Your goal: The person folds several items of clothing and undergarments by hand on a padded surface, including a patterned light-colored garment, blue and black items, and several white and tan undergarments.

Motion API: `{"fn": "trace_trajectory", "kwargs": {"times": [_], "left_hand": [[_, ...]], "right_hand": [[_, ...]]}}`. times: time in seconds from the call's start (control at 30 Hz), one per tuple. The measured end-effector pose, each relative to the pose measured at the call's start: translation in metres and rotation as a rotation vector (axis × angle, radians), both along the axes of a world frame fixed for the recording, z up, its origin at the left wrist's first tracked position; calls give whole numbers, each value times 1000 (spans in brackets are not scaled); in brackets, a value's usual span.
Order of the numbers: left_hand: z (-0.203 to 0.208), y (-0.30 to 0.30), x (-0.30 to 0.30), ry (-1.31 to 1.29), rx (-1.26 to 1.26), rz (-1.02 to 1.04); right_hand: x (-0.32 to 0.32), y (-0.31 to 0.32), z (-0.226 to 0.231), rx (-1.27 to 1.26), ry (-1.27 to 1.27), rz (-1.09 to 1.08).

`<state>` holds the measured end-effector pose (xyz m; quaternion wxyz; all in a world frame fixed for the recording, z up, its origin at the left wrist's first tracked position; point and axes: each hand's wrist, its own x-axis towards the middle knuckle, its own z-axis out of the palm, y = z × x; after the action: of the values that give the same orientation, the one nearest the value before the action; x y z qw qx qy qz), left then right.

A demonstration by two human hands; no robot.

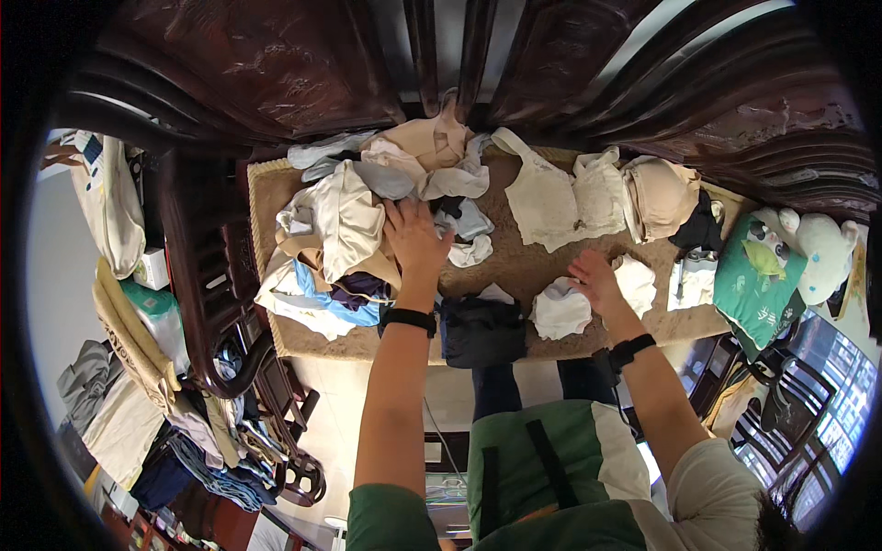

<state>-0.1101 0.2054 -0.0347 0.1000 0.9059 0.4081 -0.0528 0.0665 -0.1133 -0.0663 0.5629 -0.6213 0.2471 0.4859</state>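
My left hand (418,241) reaches onto the right side of a heap of clothes, its fingers stretched out and spread. Under and beside it lie a cream garment (342,225), a grey piece (386,181) and a small pale blue-grey cloth (470,220). My right hand (597,280) is open over the seat cushion, nothing in its fingers. It is between a rolled white bundle (560,309) and another white bundle (634,283), partly hidden by the hand. Beyond it lies a cream lace bra (556,197), beside a beige bra (660,197).
A brown cushion (514,266) covers the dark carved wooden bench (220,266). A folded dark garment (482,331) lies at its front edge. To the right are black cloth (700,225), a folded white item (692,278), a green pillow (758,275) and a white plush toy (822,257). More clothes (207,459) hang at left.
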Motion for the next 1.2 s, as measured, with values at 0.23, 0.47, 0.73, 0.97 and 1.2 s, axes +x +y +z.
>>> {"fn": "trace_trajectory", "kwargs": {"times": [0.23,0.47,0.73,0.97,1.2], "left_hand": [[-42,21,-33,174,44,-205],[12,37,-48,-236,-22,-198],[148,3,-77,-1353,-986,635],[259,-49,-78,-1527,-1480,690],[285,-86,-72,-1667,-1895,723]], "right_hand": [[-42,39,60,48,98,189],[-72,64,95,64,0,404],[-96,104,121,281,-301,560],[-114,147,218,298,-652,660],[-107,129,232,304,-799,686]]}}
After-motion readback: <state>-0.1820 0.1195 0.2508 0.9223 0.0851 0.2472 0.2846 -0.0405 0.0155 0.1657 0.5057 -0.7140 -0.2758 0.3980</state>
